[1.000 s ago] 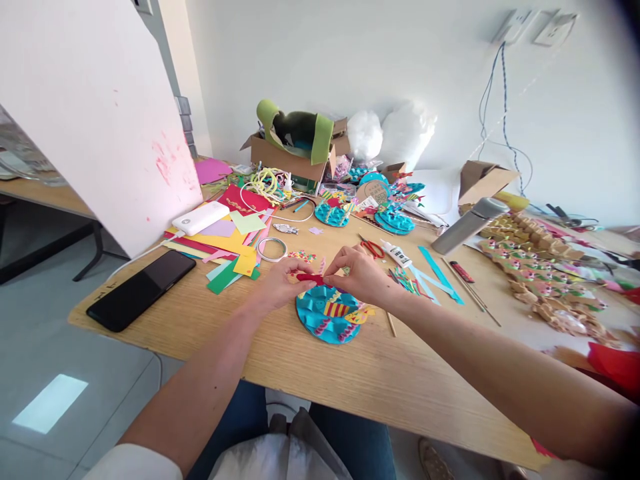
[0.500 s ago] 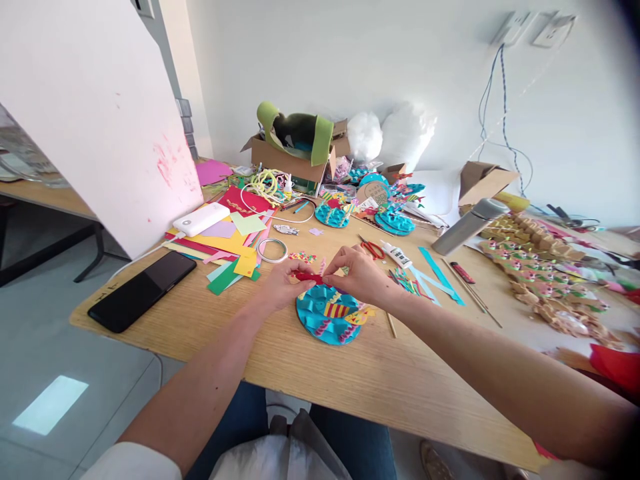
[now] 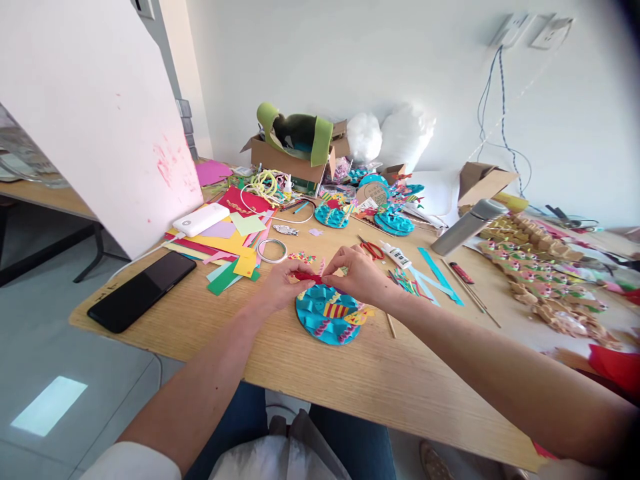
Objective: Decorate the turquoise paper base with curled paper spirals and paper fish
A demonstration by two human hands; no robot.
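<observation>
A small red piece, seemingly paper (image 3: 309,276), is pinched between both hands. My left hand (image 3: 281,285) grips its left end with thumb and fingers, and my right hand (image 3: 357,275) pinches the right end. Much of it is hidden by the fingers. Just below and behind the hands lies a round blue craft base (image 3: 311,319) with wavy blue strips. On it a red-and-yellow striped paper fish (image 3: 337,311) and several curled pink strips are fixed.
Red-handled scissors (image 3: 373,249), a white glue tube (image 3: 397,255) and paper strips lie right of the hands. Coloured paper (image 3: 245,262), a tape roll (image 3: 272,251) and a black phone (image 3: 143,291) are leftward. A grey bottle (image 3: 467,228) lies slanted farther right. Finished-looking blue crafts (image 3: 333,215) stand behind.
Almost nothing differs. Both hands keep the same pinch on the red piece above the blue base, and the view has shifted very slightly.
</observation>
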